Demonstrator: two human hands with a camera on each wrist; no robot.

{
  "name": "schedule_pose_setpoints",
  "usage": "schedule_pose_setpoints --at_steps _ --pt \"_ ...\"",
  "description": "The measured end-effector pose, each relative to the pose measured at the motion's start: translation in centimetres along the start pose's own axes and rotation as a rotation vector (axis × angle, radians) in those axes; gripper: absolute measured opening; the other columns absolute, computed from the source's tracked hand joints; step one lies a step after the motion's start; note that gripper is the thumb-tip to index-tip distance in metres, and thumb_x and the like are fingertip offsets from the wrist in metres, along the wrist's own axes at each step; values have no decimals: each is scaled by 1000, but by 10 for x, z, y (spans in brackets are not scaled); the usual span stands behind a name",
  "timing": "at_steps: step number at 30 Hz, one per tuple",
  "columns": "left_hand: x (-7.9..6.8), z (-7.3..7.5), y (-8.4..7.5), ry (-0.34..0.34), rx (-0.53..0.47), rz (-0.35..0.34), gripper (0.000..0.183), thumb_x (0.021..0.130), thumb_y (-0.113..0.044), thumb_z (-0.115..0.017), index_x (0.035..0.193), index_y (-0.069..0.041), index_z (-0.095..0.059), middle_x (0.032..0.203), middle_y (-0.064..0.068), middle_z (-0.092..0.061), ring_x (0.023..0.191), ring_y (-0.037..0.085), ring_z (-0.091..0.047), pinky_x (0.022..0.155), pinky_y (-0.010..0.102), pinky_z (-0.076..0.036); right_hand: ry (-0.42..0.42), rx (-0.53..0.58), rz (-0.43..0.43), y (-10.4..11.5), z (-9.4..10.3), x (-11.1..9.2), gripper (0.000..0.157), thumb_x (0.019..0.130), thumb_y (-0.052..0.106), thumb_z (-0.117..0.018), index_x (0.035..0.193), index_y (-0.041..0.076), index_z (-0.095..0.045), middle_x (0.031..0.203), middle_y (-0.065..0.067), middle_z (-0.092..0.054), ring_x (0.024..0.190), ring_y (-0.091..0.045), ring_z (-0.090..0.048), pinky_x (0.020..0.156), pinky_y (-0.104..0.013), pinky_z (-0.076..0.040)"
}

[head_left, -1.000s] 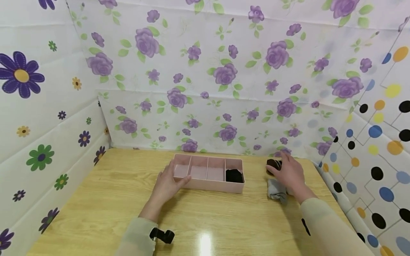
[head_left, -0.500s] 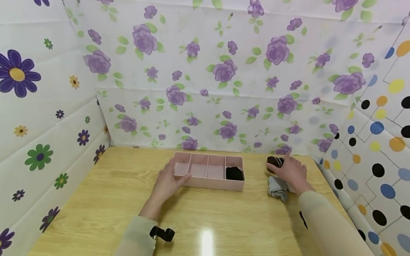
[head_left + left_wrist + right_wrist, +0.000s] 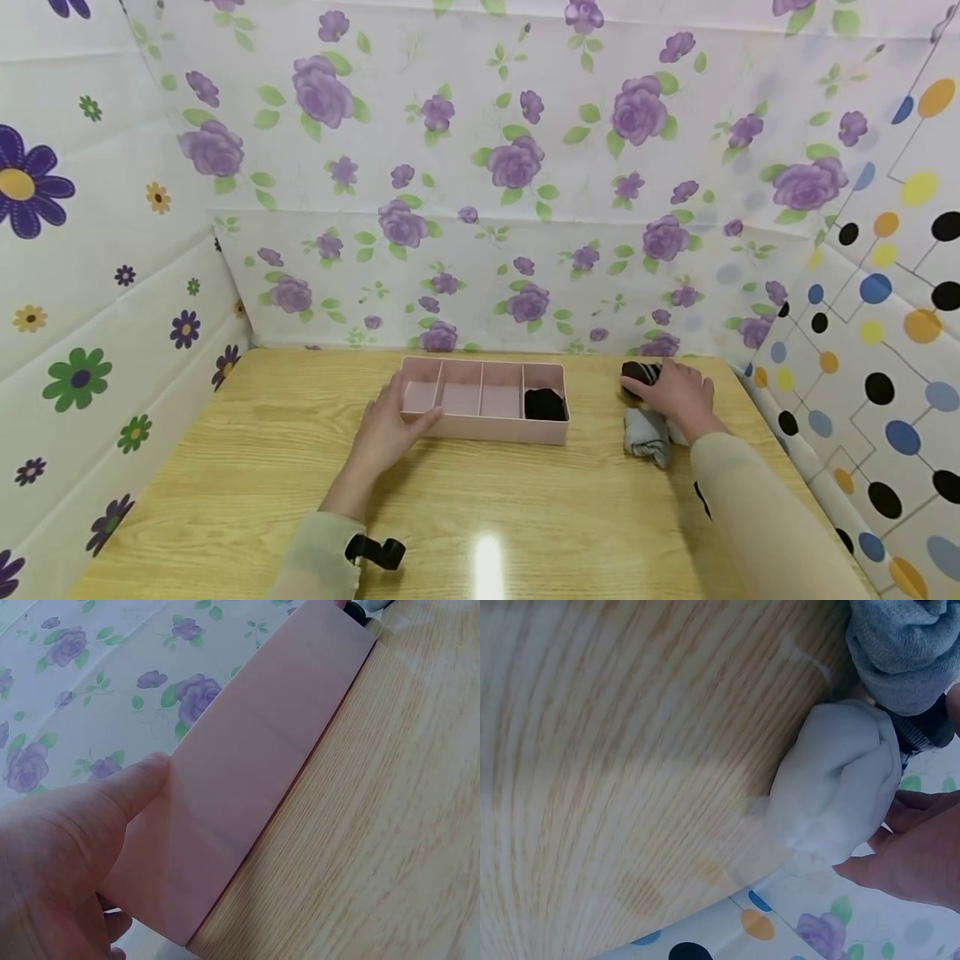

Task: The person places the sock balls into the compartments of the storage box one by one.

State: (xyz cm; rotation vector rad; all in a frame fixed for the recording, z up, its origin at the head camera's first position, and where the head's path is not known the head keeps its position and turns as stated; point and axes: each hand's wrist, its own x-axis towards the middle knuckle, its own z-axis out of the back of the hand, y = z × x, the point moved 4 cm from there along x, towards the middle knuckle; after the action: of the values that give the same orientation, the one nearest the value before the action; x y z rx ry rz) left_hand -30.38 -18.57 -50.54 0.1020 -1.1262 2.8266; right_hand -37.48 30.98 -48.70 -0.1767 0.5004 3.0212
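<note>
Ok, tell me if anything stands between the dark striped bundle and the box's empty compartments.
Yes, the pink box itself: its right end wall, then the compartment holding the black bundle. Nothing visible stands on the table between the dark striped bundle and that wall.

From behind and above the left grip (image 3: 384,432) and right grip (image 3: 681,398), the head camera, farthest off, faced forward and down, sharing the pink box (image 3: 244,765) with the left wrist camera, which looked closely past its grip, and the grey bundle (image 3: 907,660) with the right wrist's close, tilted view beside its grip.
</note>
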Motion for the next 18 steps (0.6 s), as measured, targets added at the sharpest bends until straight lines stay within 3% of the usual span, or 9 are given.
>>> schedule_pose_setpoints --at_steps 7,15,18 --pt "0 1 0 1 -4 1 114 103 -60 -73 176 1 -9 177 31 -24 161 54 -25 133 68 -7 20 -34 8 0 3 -1 113 104 76 -55 162 -18 -34 154 -48 -43 137 -69 -42 115 -82 -28" --pt "1 2 0 0 -3 0 115 104 -60 -73 176 1 -8 177 31 -23 162 53 -24 133 67 -6 -28 -29 39 4 0 7 81 106 52 -65 144 -19 -53 127 -40 -65 113 -59 -63 99 -73 -47" --pt "0 1 0 8 -5 7 115 104 -59 -73 176 1 -7 177 32 -22 162 53 -23 133 67 -6 -46 -26 52 8 -1 9 75 104 46 -67 143 -18 -56 125 -38 -67 108 -55 -67 94 -70 -52"
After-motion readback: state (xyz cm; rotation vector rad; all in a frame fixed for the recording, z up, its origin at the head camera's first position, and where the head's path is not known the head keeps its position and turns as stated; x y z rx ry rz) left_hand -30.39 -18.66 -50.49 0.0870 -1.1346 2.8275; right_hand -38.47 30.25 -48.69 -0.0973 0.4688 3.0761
